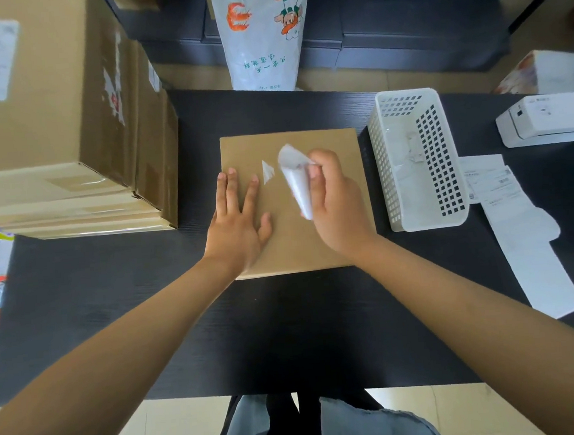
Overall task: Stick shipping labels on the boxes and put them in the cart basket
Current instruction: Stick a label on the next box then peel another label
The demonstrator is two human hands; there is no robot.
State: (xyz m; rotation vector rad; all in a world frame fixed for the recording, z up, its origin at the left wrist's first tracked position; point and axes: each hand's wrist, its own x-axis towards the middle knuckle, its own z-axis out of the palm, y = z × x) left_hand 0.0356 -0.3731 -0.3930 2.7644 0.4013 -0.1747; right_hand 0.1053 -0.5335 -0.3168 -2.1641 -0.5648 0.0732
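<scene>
Flat brown cardboard box point(298, 202) lies mid-tabletop, left hand point(236, 221) pressing it, fingers flat and released. Right hand point(337, 203) pinches a curled white shipping label point(296, 178), seemingly peeling or sticking. White perforated plastic basket point(418, 162) beside it awaits boxes.

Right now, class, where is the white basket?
In the head view the white basket stands on the black table, right of the flat cardboard box, left of the white printer.

Black counter point(115, 316), bearing flat cardboard box point(336, 247), white perforated basket point(415, 162), label printer point(545, 118), paper label strip point(527, 232), stacked cartons point(66, 131) at left.
</scene>
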